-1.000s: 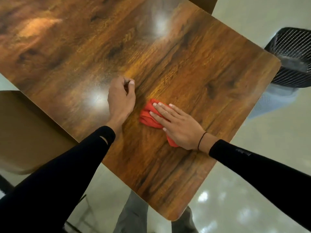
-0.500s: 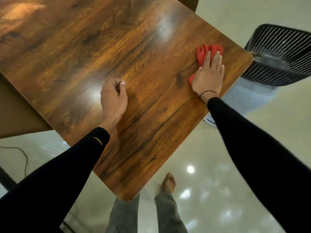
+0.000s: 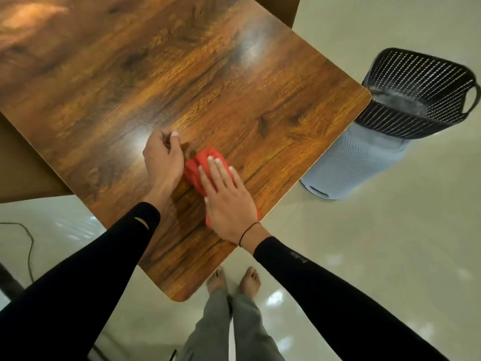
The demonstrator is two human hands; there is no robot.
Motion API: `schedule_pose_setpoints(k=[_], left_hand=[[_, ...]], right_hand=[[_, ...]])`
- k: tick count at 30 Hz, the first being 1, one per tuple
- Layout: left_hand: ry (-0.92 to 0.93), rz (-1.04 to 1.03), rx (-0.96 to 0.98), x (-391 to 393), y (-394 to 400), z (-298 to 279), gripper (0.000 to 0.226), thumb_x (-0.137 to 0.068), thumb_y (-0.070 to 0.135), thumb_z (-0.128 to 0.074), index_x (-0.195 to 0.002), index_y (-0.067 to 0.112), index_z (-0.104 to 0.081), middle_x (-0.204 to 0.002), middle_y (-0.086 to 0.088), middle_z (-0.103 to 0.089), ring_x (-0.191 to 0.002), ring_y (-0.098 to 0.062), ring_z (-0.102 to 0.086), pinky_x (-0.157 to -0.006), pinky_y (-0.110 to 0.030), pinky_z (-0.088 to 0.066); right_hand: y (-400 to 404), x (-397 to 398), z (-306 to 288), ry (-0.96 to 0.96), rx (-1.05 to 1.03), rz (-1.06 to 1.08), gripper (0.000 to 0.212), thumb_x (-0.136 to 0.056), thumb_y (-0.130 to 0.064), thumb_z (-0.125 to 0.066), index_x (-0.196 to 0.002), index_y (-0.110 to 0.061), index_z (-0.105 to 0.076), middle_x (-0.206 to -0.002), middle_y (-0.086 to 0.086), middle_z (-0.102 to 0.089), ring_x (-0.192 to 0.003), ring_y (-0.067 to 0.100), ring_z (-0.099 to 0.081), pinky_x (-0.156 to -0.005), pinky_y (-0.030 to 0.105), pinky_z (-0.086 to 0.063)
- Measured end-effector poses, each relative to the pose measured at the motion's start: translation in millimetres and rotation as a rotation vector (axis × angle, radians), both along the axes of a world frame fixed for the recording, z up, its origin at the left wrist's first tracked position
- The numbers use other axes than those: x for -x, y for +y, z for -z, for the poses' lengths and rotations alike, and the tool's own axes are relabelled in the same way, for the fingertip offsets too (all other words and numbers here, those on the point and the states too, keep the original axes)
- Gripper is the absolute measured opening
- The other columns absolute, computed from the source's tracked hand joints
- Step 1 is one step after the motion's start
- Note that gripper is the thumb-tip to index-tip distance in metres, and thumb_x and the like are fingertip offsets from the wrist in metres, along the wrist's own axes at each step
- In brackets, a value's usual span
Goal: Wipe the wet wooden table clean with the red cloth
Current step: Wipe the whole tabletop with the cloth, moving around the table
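Observation:
The dark wooden table [image 3: 234,82] fills the upper left of the view, glossy with bright glare patches. A bunched red cloth [image 3: 197,166] lies near the table's front right edge. My right hand [image 3: 229,201] presses flat on the cloth with the fingers stretched over it; part of the cloth shows beyond my wrist. My left hand [image 3: 162,162] rests on the table just left of the cloth, curled into a loose fist and touching it.
A black mesh basket [image 3: 416,92] sits on a pale blue-grey cylinder [image 3: 356,162] right of the table corner. A brown chair seat [image 3: 23,173] is at the left. My bare feet [image 3: 234,282] stand on the shiny floor below the table's near corner.
My right hand has dragged the cloth from the far right corner back toward me, ending beside my left hand. The left hand stayed put.

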State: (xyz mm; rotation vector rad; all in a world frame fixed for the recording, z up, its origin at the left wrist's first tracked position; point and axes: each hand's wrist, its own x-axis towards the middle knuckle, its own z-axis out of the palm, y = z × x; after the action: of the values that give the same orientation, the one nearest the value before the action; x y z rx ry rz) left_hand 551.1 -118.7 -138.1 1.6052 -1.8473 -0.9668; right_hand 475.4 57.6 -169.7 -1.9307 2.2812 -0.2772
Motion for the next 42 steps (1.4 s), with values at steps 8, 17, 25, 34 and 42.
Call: schedule_pose_setpoints(k=[8, 17, 25, 34, 42], left_hand=[[-0.067, 0.129, -0.033, -9, 26, -9, 0.016, -0.106, 0.032, -0.059, -0.119, 0.025, -0.065, -0.12, 0.005, -0.061, -0.114, -0.015, -0.06, -0.101, -0.039, -0.054], [-0.22, 0.076, -0.051, 11, 42, -19, 0.023, -0.108, 0.027, -0.059, -0.127, 0.015, -0.063, -0.13, -0.007, -0.056, -0.123, -0.024, -0.052, -0.105, -0.037, -0.043], [-0.277, -0.06, -0.108, 95, 70, -30, 0.023, -0.107, 0.025, -0.061, -0.128, 0.015, -0.063, -0.137, -0.008, -0.053, -0.129, -0.026, -0.05, -0.109, -0.037, -0.042], [-0.188, -0.001, -0.144, 201, 83, -34, 0.02, -0.106, 0.026, -0.061, -0.126, 0.021, -0.064, -0.132, 0.0, -0.055, -0.127, -0.019, -0.05, -0.111, -0.042, -0.048], [-0.149, 0.017, -0.123, 242, 78, -45, 0.019, -0.106, 0.028, -0.06, -0.125, 0.026, -0.063, -0.124, 0.013, -0.049, -0.12, -0.006, -0.044, -0.103, -0.03, -0.044]], right_hand=[[33, 41, -6, 0.043, -0.053, -0.466, 0.07, -0.115, -0.036, -0.039, -0.176, -0.017, -0.011, -0.183, 0.013, 0.001, -0.17, 0.03, 0.003, -0.137, 0.051, -0.005], [12, 161, -6, 0.008, -0.115, -0.387, 0.069, -0.117, -0.036, -0.033, -0.176, -0.025, -0.001, -0.183, 0.006, 0.007, -0.17, 0.025, 0.009, -0.138, 0.05, -0.007], [-18, 288, -21, 0.075, -0.14, -0.377, 0.067, -0.117, -0.035, -0.03, -0.176, -0.021, -0.003, -0.183, 0.009, 0.004, -0.17, 0.026, 0.003, -0.137, 0.05, -0.009], [-42, 400, -34, -0.035, -0.17, 0.259, 0.067, -0.114, -0.026, -0.032, -0.176, -0.021, -0.006, -0.183, 0.011, 0.0, -0.17, 0.03, -0.002, -0.137, 0.051, -0.008], [-45, 436, -49, -0.023, -0.148, 0.638, 0.042, -0.106, -0.023, -0.044, -0.146, -0.009, -0.051, -0.129, 0.014, -0.058, -0.12, 0.033, -0.053, -0.105, 0.046, -0.04]])
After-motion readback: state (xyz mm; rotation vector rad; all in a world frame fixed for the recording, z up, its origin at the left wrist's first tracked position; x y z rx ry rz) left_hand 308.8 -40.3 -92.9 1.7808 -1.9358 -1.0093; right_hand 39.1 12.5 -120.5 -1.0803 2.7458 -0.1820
